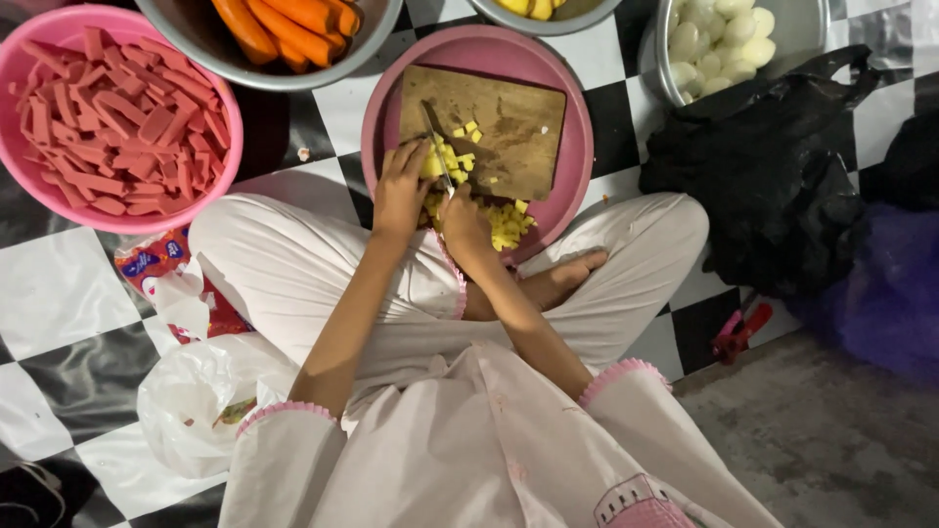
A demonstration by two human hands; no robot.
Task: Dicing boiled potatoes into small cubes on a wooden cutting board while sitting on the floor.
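Now | left hand (401,191) pressed on potato (437,161) at board's (509,137) near-left edge | right hand (465,227) gripping knife (436,147), blade through potato | cubes (507,223) just right of it

- The cutting board (504,127) lies in a basin (577,117) before the person's crossed legs.
- The sausage-strip bowl (24,191) sits far left.
- The carrot bowl (196,39) stands between them, further back.
- A peeled-potato bowl (665,59) stands back right, behind a plastic bag (773,166).
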